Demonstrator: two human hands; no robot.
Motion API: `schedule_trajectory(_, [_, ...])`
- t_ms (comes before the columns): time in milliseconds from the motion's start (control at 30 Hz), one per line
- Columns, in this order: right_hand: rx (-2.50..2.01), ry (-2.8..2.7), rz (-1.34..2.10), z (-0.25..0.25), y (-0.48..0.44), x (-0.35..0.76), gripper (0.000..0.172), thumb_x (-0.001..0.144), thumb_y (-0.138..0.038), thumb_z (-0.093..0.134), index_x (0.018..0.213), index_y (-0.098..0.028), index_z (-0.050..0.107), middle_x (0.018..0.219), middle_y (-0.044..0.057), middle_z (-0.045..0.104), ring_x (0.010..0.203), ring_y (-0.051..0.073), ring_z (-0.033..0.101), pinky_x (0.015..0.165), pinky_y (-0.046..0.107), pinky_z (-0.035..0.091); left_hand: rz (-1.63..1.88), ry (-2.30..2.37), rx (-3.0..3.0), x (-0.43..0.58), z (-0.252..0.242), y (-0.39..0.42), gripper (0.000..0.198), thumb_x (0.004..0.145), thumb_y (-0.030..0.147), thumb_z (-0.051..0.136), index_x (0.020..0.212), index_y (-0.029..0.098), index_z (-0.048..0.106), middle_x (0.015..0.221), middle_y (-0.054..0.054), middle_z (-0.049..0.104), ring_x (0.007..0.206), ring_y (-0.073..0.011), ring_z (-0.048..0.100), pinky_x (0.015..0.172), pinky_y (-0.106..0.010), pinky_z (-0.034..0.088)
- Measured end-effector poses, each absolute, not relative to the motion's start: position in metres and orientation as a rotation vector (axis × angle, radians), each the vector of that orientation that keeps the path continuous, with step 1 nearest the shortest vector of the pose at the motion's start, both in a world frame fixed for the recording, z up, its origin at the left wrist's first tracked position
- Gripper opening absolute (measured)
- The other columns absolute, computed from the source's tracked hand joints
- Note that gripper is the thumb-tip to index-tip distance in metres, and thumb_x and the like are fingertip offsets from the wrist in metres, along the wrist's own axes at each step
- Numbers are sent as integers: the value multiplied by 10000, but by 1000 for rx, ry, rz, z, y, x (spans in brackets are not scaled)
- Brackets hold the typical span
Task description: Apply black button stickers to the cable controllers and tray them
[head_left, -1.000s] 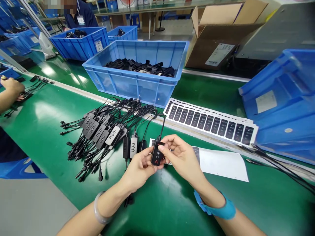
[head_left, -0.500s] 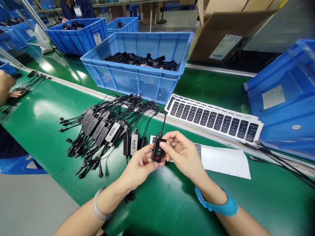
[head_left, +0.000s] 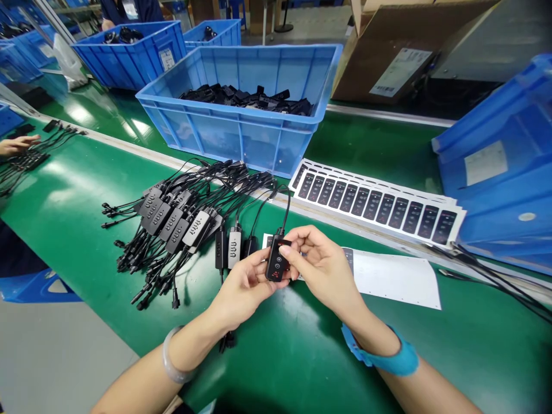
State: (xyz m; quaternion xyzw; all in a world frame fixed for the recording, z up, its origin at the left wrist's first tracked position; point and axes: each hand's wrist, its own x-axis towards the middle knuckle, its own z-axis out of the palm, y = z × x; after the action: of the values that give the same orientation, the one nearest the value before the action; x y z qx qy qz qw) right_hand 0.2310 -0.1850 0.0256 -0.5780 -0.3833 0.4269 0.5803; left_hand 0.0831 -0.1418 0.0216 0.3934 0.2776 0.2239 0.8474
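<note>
A small black controller with a cable at its top and a printed button face is held between both hands. My left hand grips its lower left side, fingers closed around it. With the thumb on its upper face, my right hand pinches it from the right. Just left of it lie a grey controller and a black controller. A heap of cabled controllers spreads further left. Partly behind my right hand is a white label sheet, mostly bare of labels.
Label sheets with black labels lie along the rail at right. A blue bin of black parts stands behind the heap, another blue bin at far right. Black cables cross the right edge. A co-worker's hand is at far left.
My hands keep nearly the same hold on the controller, the right thumb still on its upper face. The view has shifted slightly. The co-worker's hand at far left has changed position.
</note>
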Motion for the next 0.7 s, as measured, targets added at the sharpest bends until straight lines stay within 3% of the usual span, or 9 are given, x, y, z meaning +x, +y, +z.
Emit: schedule_trajectory(700, [-1340, -926, 1026, 21, -187, 233, 169, 853, -331, 648, 910, -204, 552, 672, -54, 524, 464, 99, 578, 413, 229, 518, 471, 606, 889, 82, 21, -142, 437, 808, 168, 704, 1237, 167, 622, 1011, -74, 722, 957, -177, 659, 949, -353, 504])
